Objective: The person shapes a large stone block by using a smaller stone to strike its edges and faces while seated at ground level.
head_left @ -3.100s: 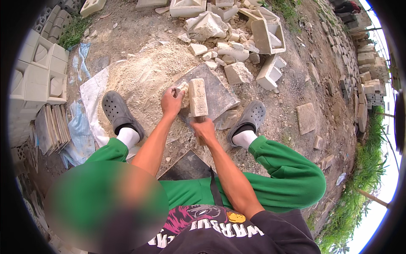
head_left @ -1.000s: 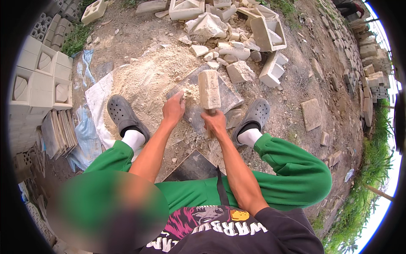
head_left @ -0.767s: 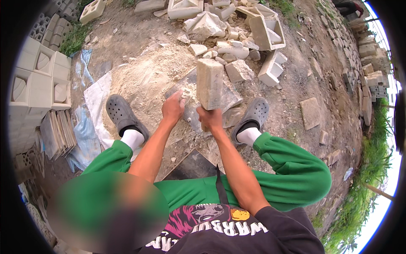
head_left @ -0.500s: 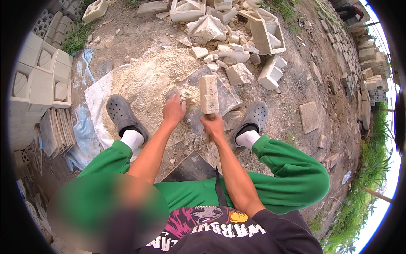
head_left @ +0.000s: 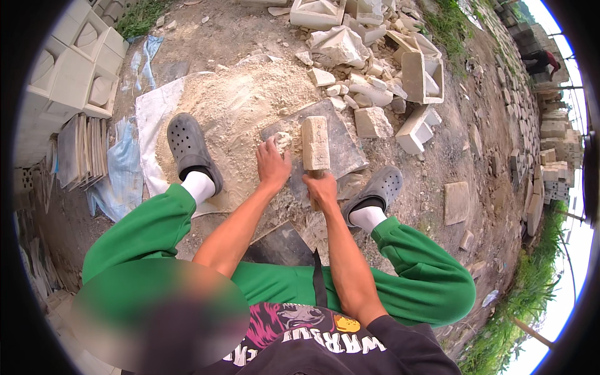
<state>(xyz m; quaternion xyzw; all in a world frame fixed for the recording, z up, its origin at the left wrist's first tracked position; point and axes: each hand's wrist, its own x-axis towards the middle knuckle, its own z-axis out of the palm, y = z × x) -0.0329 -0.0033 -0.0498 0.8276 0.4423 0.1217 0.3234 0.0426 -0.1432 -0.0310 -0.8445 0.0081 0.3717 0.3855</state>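
Note:
My right hand (head_left: 321,189) is wrapped round the handle of a wooden mallet (head_left: 315,144), whose pale, dusty block head is raised over a dark flat slab (head_left: 300,125). On the slab's left part lies a small pale stone chunk (head_left: 283,140). My left hand (head_left: 273,164) is bent down at this chunk, its fingers curled against it; the fingertips are partly hidden. Beside the slab, to the left, spreads a heap of pale crushed stone and powder (head_left: 231,112) on a white sheet (head_left: 149,134).
Broken pale block pieces (head_left: 374,122) are piled beyond the slab. My feet, in grey clogs (head_left: 190,145), stand either side of it. A second dark board (head_left: 281,245) lies nearer me. Stacked blocks (head_left: 69,69) and thin boards (head_left: 81,153) line the left. Another person (head_left: 542,61) bends far right.
The whole view has shifted and turned slightly. Both hands stay near the slab, the mallet still held up in my right. The chunk by my left fingers shows more distinctly.

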